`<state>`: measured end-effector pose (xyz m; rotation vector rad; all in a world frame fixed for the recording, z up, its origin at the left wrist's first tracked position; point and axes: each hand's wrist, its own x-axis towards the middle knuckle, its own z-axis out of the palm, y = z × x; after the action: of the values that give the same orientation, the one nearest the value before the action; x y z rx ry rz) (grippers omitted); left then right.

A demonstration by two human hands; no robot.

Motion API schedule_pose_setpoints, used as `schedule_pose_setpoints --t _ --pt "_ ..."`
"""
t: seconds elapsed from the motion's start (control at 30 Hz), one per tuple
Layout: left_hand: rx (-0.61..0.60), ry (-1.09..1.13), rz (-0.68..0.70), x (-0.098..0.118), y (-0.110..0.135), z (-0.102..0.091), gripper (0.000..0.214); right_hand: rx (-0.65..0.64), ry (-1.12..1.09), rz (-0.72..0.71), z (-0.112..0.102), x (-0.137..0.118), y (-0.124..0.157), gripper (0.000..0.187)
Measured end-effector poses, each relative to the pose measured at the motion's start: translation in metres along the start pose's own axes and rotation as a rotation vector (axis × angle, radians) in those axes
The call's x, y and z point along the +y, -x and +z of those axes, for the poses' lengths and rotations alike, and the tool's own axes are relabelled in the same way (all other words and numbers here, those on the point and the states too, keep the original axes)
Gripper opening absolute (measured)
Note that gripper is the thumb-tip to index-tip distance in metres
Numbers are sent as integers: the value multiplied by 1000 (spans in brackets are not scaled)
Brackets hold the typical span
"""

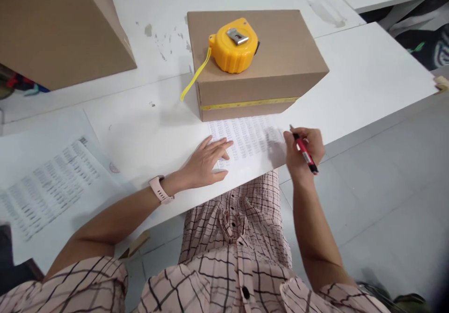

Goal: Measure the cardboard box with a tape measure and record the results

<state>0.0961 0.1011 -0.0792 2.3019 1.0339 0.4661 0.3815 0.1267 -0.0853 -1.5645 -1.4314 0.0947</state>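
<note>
My left hand point(207, 164) lies flat with fingers spread, its fingertips on the left side of a printed sheet point(245, 137) covered in rows of small text. In my right hand point(305, 151) is a red and black pen point(306, 153), held at the sheet's right edge with its tip pointing up and away from the paper. Just beyond the sheet stands a closed brown cardboard box point(277, 41); the sheet's far edge meets its base. On top of the box rests a yellow tape measure point(235, 46) with a metal clip and a yellow wrist strap point(196, 73).
A yellow measuring strip point(249, 103) runs across the box's front face. At the far left a larger cardboard box point(63, 27) stands on the white table point(150, 130). More printed papers point(52, 186) lie at the left. The table's front edge runs close to my body.
</note>
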Motion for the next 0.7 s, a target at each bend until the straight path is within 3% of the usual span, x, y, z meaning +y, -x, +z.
schedule_pose_setpoints --t 0.07,0.2,0.3,0.4,0.5,0.6,0.7 --pt "1 -16 -16 2 2 1 71 -5 159 -97 -4 31 -28 4" --pt "86 -66 15 17 3 -17 42 -197 392 -214 -2 78 -69 21" --pt "340 -114 146 42 -7 -57 29 -317 466 -234 6 91 -82 33" --pt "630 -218 209 68 -31 -102 29 -319 514 -203 13 93 -84 42" --pt "721 -259 -14 72 -68 -131 41 -301 522 -163 15 92 -82 48" --pt "588 -208 -268 54 -102 -139 65 -288 461 -146 14 94 -79 48" --pt "608 -86 -304 41 -117 -136 68 -136 309 -129 8 87 -78 43"
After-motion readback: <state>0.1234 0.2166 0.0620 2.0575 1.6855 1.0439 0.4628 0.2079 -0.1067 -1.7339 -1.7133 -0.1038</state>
